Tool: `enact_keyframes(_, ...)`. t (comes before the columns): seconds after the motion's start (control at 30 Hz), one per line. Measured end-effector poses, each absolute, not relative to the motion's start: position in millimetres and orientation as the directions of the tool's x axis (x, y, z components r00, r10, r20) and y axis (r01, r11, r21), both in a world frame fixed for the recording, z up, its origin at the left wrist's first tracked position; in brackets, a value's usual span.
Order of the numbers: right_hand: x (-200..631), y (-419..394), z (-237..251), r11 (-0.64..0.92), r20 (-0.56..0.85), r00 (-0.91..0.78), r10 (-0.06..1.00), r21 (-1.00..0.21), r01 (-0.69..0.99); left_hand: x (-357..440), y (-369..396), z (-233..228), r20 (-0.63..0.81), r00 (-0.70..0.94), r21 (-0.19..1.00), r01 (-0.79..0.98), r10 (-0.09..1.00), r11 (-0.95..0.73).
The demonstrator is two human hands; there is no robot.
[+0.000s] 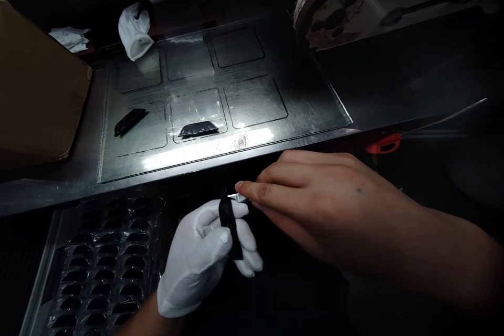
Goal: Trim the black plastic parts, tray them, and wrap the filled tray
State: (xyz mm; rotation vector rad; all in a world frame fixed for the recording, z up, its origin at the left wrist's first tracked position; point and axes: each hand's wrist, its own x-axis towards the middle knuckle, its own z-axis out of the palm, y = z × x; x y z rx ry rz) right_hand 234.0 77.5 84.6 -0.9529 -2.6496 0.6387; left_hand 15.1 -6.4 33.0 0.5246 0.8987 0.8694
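Note:
In a white glove, my left hand [205,260] grips a small black plastic part [230,223] between thumb and fingers, holding it upright in front of the bench edge. My bare right hand [311,199] is closed around a craft knife [238,197], whose handle is mostly hidden by the fingers. The pointed blade lies at the upper end of the black part; whether it touches, I cannot tell. Two similar black parts rest on the metal bench beyond: one trapezoid piece [199,129] near the middle and another piece [129,122] farther left.
A clear tray [106,273] with several black parts stands lower left. On the left is a cardboard box [39,89]. A loose white glove [134,31] lies on the bench's far side. Machinery with a wheel [334,16] overhangs upper right, above a red-handled tool [384,144].

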Motion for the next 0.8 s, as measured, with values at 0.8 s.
enact_keyframes(0.8, 225.1, 94.3, 108.0, 0.807, -0.086, -0.839, 0.538, -0.236, 0.542, 11.4, -2.8, 26.3, -0.536, 0.492, 0.574, -0.384, 0.686, 0.724)
